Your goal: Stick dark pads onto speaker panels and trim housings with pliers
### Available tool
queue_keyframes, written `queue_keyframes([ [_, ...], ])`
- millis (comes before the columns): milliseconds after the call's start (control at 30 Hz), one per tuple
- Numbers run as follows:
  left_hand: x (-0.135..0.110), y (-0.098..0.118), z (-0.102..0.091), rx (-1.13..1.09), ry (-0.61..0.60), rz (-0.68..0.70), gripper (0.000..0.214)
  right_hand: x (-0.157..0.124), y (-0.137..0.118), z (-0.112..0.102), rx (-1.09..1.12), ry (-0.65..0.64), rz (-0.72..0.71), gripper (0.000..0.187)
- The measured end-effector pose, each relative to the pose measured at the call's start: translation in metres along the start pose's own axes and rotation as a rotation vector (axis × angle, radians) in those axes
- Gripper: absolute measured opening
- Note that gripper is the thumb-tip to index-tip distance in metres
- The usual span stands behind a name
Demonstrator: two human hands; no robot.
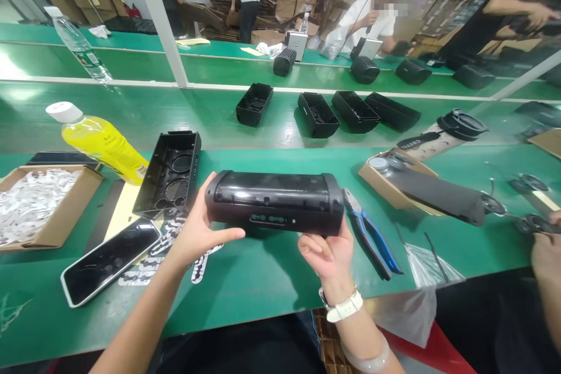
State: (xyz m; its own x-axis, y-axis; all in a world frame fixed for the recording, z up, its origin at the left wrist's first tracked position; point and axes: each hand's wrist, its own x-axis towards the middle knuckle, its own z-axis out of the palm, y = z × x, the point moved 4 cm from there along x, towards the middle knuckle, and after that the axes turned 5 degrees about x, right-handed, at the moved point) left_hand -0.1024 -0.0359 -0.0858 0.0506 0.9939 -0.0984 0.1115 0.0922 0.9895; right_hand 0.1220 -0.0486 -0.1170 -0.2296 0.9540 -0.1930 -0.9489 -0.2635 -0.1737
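Observation:
A black speaker housing (pixel 274 201) lies lengthwise just above the green bench, held between both my hands. My left hand (pixel 199 231) wraps its left end, thumb under the front edge. My right hand (pixel 328 252) cups the lower right end from beneath, palm up; a white watch sits on that wrist. An open black shell (pixel 169 172) with round speaker holes rests just left of the housing. Blue-handled pliers (pixel 372 236) lie to the right of my right hand.
A phone (pixel 109 260) and a cardboard box of white parts (pixel 37 204) sit at left, with a yellow bottle (pixel 99 140) behind. Several empty black shells (pixel 318 114) stand on the middle belt. A co-worker's hand (pixel 546 248) is at right; other people work across the line.

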Motion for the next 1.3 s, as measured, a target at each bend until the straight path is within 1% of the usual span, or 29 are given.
queue_keyframes([
  [67, 0.009, -0.004, -0.002, 0.015, -0.099, -0.034, 0.119, 0.002, -0.006, -0.008, -0.079, 0.011, -0.021, 0.009],
  [167, 0.014, -0.002, 0.000, 0.193, -0.307, -0.027, 0.116, 0.001, -0.015, -0.020, -0.163, 0.038, -0.030, 0.016],
  [233, 0.011, 0.002, 0.005, 0.299, -0.435, 0.029, 0.102, -0.001, -0.022, -0.025, -0.234, 0.064, -0.046, 0.021],
  [267, 0.011, 0.005, 0.006, 0.348, -0.454, 0.074, 0.093, -0.002, -0.025, -0.027, -0.274, 0.082, -0.052, 0.022],
  [300, 0.010, 0.009, 0.007, 0.402, -0.437, 0.127, 0.084, -0.003, -0.028, -0.028, -0.319, 0.104, -0.059, 0.023],
  [367, 0.012, 0.016, 0.006, 0.517, -0.347, 0.241, 0.073, -0.007, -0.035, -0.029, -0.413, 0.164, -0.097, 0.021],
  [433, 0.015, 0.019, 0.005, 0.604, -0.274, 0.312, 0.071, -0.014, -0.044, -0.027, -0.492, 0.242, -0.215, 0.020],
  [533, 0.022, 0.014, 0.004, 0.662, -0.256, 0.321, 0.072, -0.031, -0.053, -0.019, -0.727, 0.378, -0.490, 0.025],
  [567, 0.024, 0.010, 0.004, 0.670, -0.259, 0.313, 0.073, -0.037, -0.052, -0.013, -0.819, 0.396, -0.541, 0.026],
  [600, 0.026, 0.006, 0.004, 0.674, -0.262, 0.305, 0.073, -0.042, -0.048, -0.006, -0.901, 0.388, -0.557, 0.026],
  [633, 0.027, 0.002, 0.005, 0.677, -0.264, 0.301, 0.074, -0.046, -0.042, 0.002, -0.958, 0.349, -0.541, 0.026],
  [700, 0.029, -0.005, 0.007, 0.685, -0.272, 0.298, 0.074, -0.051, -0.025, 0.018, -0.982, 0.207, -0.448, 0.028],
  [767, 0.025, -0.006, 0.011, 0.736, -0.283, 0.320, 0.077, -0.054, -0.005, 0.034, -0.921, 0.061, -0.304, 0.027],
  [800, 0.021, -0.001, 0.013, 0.771, -0.269, 0.353, 0.077, -0.055, 0.006, 0.040, -0.861, 0.002, -0.219, 0.026],
  [833, 0.014, 0.007, 0.015, 0.795, -0.238, 0.399, 0.074, -0.055, 0.016, 0.046, -0.796, -0.044, -0.136, 0.027],
  [867, 0.005, 0.018, 0.016, 0.797, -0.186, 0.458, 0.067, -0.055, 0.025, 0.050, -0.736, -0.083, -0.065, 0.028],
  [967, -0.032, 0.061, 0.019, 0.724, 0.002, 0.661, 0.026, -0.055, 0.051, 0.059, -0.636, -0.160, 0.081, 0.036],
  [1033, -0.055, 0.084, 0.024, 0.758, 0.016, 0.776, 0.013, -0.058, 0.065, 0.061, -0.641, -0.176, 0.138, 0.039],
  [1100, -0.069, 0.095, 0.028, 0.835, -0.004, 0.827, 0.008, -0.063, 0.075, 0.061, -0.694, -0.158, 0.138, 0.043],
  [1200, -0.077, 0.096, 0.026, 0.898, 0.007, 0.808, 0.009, -0.072, 0.081, 0.061, -0.844, -0.084, 0.102, 0.048],
  [1300, -0.082, 0.094, 0.022, 0.870, 0.032, 0.788, 0.012, -0.079, 0.079, 0.064, -1.009, -0.001, 0.067, 0.041],
])
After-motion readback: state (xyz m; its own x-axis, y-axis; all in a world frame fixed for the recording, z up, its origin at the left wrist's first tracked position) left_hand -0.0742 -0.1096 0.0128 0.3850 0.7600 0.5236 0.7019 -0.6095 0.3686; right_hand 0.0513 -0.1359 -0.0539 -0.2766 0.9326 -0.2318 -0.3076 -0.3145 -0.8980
